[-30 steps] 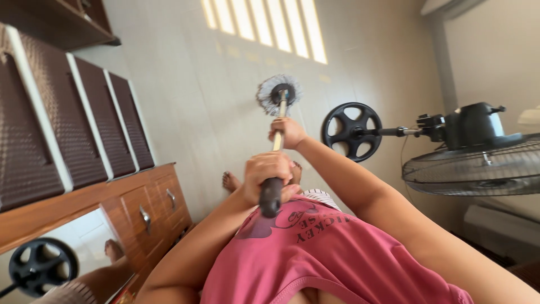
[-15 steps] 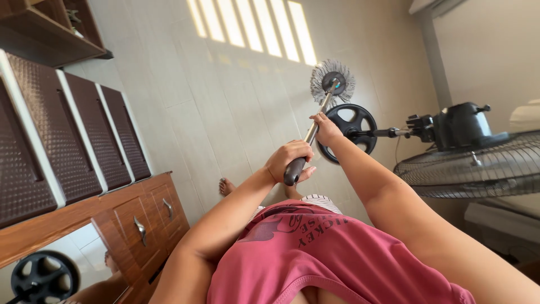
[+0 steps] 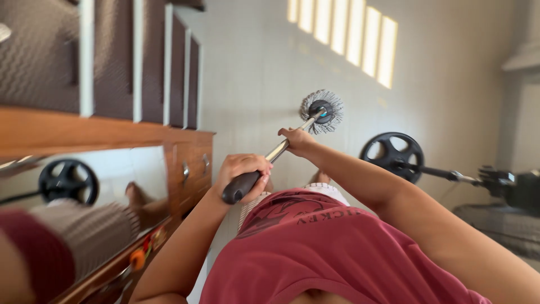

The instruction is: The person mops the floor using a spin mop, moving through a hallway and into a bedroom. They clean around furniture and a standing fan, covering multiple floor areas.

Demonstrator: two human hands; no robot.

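I hold a mop with both hands over a pale tiled floor [image 3: 253, 67]. My left hand [image 3: 243, 170] is closed around the dark grip at the handle's upper end. Further down, my right hand [image 3: 298, 139] clasps the metal shaft [image 3: 279, 150]. The round grey mop head [image 3: 322, 111] rests on the floor ahead of me, just past my right hand. My red shirt [image 3: 326, 253] fills the bottom of the view, and my feet are mostly hidden behind it.
A wooden dresser [image 3: 112, 132] with metal-handled drawers [image 3: 194, 164] and a mirror [image 3: 95, 186] stands close on my left. A black standing fan has its round base [image 3: 392, 156] on the floor to the right, and its blurred cage [image 3: 500, 222] is at the right edge. Sunlit stripes [image 3: 343, 39] lie further off.
The mop head has swung from beside the fan base back toward the left and centre. My view has turned left, so the dresser and mirror loom larger and the fan has slid right.
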